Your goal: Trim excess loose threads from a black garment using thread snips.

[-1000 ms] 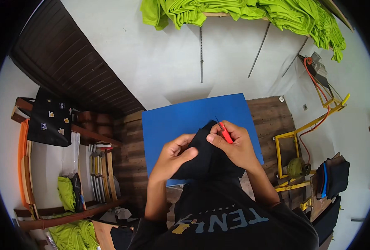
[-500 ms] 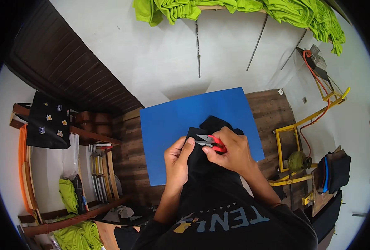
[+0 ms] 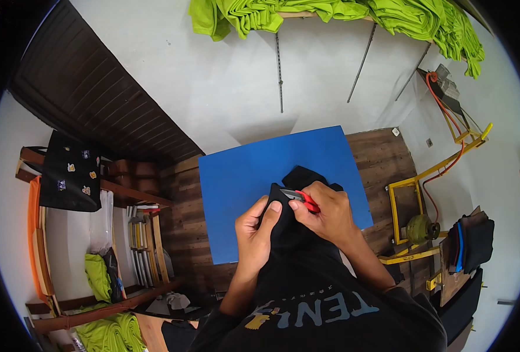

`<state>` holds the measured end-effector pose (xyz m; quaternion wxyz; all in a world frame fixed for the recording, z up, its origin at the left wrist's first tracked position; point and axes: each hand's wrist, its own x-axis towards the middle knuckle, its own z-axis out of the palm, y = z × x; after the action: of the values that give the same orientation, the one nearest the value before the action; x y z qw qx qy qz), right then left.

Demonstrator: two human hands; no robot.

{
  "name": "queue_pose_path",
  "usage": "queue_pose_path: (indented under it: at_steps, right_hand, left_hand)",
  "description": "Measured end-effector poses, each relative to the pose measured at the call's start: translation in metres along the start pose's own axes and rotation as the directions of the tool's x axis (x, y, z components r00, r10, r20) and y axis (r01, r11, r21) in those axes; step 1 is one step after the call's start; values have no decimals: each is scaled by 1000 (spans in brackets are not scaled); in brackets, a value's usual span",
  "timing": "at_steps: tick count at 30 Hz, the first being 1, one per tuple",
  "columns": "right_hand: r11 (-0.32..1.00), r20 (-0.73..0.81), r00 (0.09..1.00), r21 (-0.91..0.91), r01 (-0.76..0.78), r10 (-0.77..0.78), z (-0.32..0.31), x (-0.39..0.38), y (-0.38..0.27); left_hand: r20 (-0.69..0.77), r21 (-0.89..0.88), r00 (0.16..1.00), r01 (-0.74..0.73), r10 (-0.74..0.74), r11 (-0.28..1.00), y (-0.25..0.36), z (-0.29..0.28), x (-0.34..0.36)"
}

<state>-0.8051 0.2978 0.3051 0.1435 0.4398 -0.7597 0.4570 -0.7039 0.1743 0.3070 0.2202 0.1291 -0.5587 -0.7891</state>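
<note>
Black fabric [image 3: 286, 226] is gathered between my hands, in front of my torso and over the near part of a blue table [image 3: 242, 170]. My left hand [image 3: 256, 230] pinches its left edge, thumb on top. In my right hand [image 3: 328, 212] is a pair of red-handled thread snips [image 3: 310, 201], fingers wrapped round the handles. Their grey blades point left, close together against the fabric edge near my left thumb. Whether a thread lies between the blades is too small to tell. Another fold of the black cloth [image 3: 302, 176] rests on the blue surface beyond my hands.
Lime-green garments [image 3: 406, 23] lie piled on a wall shelf at the far side. A yellow metal frame [image 3: 392, 205] with a red hose stands to the right, near folded dark cloth [image 3: 478, 240]. On the left are a rack with a black printed bag [image 3: 72, 173] and more green cloth [image 3: 110, 331].
The snips' blades have closed from spread apart, and my right hand has tightened round the handles. The fabric edge now stands up more beside my left thumb.
</note>
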Motion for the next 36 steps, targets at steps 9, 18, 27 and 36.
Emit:
queue_pose_path:
  at_steps: [9, 18, 27, 36]
  right_hand:
    - [999, 24, 999, 24, -23, 22, -4, -2, -3]
    - [998, 17, 999, 42, -50, 50, -13, -3, 0]
    - [725, 164, 922, 575, -378, 351, -37, 21, -2]
    - [761, 246, 931, 537, -364, 271, -35, 22, -1]
  left_hand:
    - [-47, 57, 997, -64, 67, 996, 3, 9, -4]
    - [-11, 76, 996, -82, 83, 994, -4, 10, -3]
    - [315, 338, 902, -398, 296, 853, 17, 16, 20]
    - [260, 315, 906, -406, 334, 858, 18, 19, 21]
